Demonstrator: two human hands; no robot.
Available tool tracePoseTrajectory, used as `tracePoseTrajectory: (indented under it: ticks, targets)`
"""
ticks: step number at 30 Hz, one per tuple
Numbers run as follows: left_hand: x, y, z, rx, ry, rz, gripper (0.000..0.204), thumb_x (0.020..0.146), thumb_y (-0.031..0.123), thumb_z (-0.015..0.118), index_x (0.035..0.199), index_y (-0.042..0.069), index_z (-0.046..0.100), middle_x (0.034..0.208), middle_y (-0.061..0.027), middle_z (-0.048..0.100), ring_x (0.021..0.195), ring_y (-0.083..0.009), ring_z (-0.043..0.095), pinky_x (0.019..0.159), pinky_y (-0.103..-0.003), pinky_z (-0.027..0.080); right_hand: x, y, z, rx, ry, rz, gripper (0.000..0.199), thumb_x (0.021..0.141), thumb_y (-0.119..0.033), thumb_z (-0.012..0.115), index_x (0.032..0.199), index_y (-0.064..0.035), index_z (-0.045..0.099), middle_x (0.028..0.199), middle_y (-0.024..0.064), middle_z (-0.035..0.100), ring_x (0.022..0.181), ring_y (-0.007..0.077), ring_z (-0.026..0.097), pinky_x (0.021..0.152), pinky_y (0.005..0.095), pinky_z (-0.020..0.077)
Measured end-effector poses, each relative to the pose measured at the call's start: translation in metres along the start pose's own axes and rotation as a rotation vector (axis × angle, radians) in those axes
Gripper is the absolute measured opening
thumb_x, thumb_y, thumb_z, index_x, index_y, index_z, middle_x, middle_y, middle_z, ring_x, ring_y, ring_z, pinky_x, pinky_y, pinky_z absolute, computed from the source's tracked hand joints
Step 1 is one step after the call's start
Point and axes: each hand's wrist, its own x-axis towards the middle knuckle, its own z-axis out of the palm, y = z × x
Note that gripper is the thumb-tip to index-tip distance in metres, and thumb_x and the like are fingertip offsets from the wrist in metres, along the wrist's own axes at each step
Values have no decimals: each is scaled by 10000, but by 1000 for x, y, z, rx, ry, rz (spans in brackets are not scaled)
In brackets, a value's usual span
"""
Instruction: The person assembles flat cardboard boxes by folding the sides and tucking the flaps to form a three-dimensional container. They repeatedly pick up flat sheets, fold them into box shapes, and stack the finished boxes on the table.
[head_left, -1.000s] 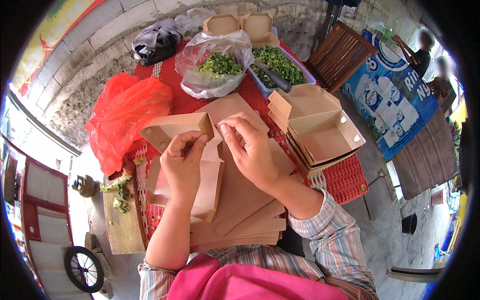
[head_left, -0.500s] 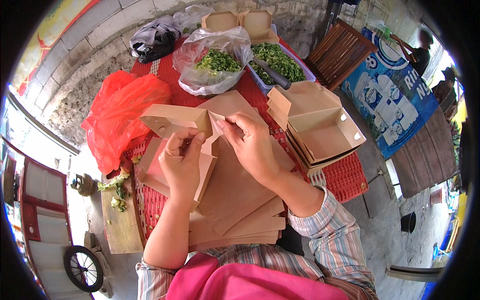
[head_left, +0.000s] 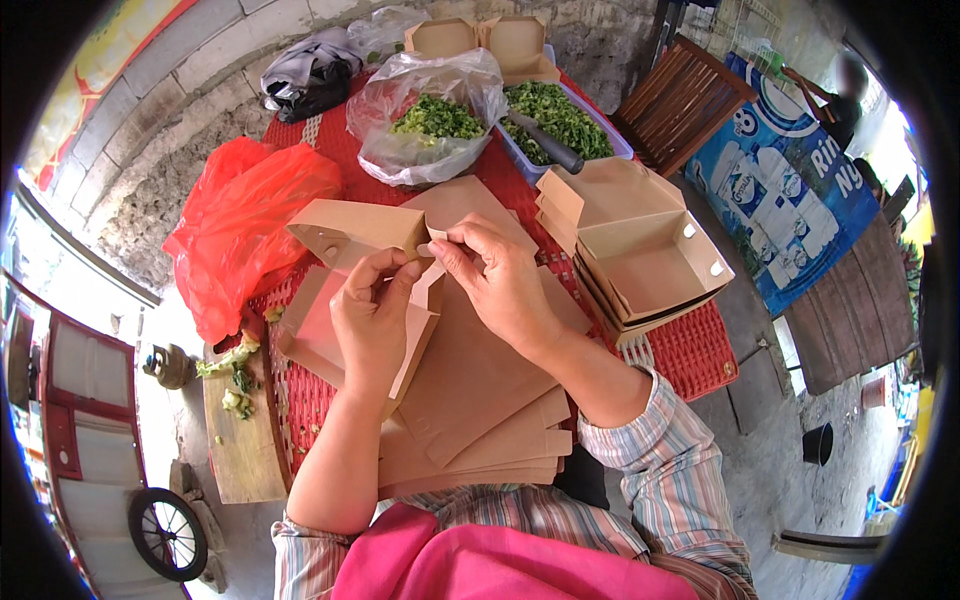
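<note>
A half-folded brown cardboard box (head_left: 350,226) stands in front of me with its lid raised. My left hand (head_left: 372,310) pinches the lid's front corner with thumb and forefinger. From the right, my right hand (head_left: 490,275) grips a small flap at that same corner, its fingers closed. The box's lower tray rests on a pile of flat brown cardboard sheets (head_left: 480,390), and my left hand hides part of it. On the right stands a stack of folded cardboard boxes (head_left: 650,265), the top one with its lid up.
A red woven table (head_left: 690,355) carries everything. At the back are a clear bag of chopped greens (head_left: 430,120), a tub of greens (head_left: 560,115) and a knife (head_left: 548,143). To the left lie a red plastic bag (head_left: 245,235) and a wooden board (head_left: 240,440). A slatted chair (head_left: 680,105) stands back right.
The box lid's front side has come up straighter, and its corner flap is now folded inward between my fingers. Both hands have shifted only slightly.
</note>
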Motion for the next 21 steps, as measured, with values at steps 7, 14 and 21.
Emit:
tracePoseTrajectory:
  ticks: [7, 14, 21]
  targets:
    - [-2, -3, 1, -154, -18, -31, 106, 898, 10, 691, 998, -18, 672, 850, -23, 688, 788, -68, 617, 716, -227, 502, 1, 3, 1, -155, 8, -188, 129, 895, -84, 682, 903, 37, 636, 838, 122, 613, 696, 294, 614, 612, 371, 481]
    - [3, 1, 3, 104, 36, 20, 89, 887, 12, 698, 970, -6, 669, 863, -41, 681, 772, -77, 619, 695, -237, 509, -8, 4, 12, 103, 71, 40, 130, 864, -26, 698, 968, 34, 648, 850, 143, 646, 719, 276, 651, 626, 341, 511]
    - [1, -6, 6, 94, -10, 134, 85, 882, -11, 680, 960, -29, 650, 871, -73, 675, 791, -122, 652, 715, -254, 523, -8, 12, 12, 1, 48, -11, 92, 864, 7, 682, 936, 41, 635, 845, 143, 652, 710, 254, 652, 628, 340, 514]
